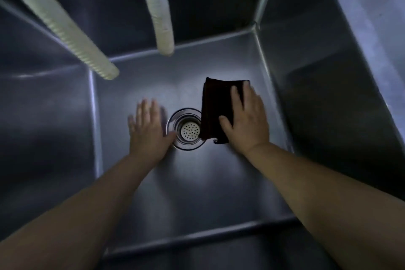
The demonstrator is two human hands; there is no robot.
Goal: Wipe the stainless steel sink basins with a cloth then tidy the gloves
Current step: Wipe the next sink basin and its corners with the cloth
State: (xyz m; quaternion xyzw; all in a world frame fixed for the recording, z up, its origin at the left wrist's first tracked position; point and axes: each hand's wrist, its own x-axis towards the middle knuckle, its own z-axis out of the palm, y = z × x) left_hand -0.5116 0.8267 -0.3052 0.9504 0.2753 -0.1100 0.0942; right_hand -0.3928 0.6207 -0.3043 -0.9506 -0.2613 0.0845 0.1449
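Deep steel basin point(197, 182) all round: right of the drain point(187, 129), the right hand point(245, 120) presses the dark cloth point(215, 107) flat to wipe; left hand point(148, 129), fingers spread and empty, braces left of it.

Two pale ribbed hoses hang into the sink point(65, 116): one point(65, 28) crosses the upper left of the frame, the other point(161, 13) drops at upper centre. Open floor lies between and below their ends. The drain point(187, 129) sits mid-frame, a dark cloth point(213, 107) just right of it. Steel walls close every side.
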